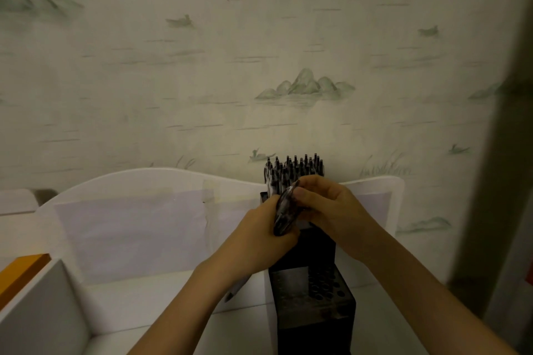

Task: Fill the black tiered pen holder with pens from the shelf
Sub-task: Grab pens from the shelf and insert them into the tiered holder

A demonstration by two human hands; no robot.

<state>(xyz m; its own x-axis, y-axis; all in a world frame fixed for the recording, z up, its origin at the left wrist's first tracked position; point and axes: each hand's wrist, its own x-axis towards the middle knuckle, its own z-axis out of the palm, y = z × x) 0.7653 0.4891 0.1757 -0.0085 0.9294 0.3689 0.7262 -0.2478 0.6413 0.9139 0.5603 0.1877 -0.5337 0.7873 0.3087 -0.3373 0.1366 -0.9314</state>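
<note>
The middle tier of the black tiered pen holder (314, 291) is largely hidden behind both hands, and its near base is cut off by the bottom edge. The bundle of pens (284, 212) gripped by the left hand (259, 235) is blurred, so a count cannot be made; its lower ends are concealed in the palm. The fingertips of the right hand (331, 207) are hidden behind that bundle. The pens in the far tier (294, 170) are too dim and crowded to be told apart. An orange object (20, 274) at the near left is cropped by the frame's edge.
</note>
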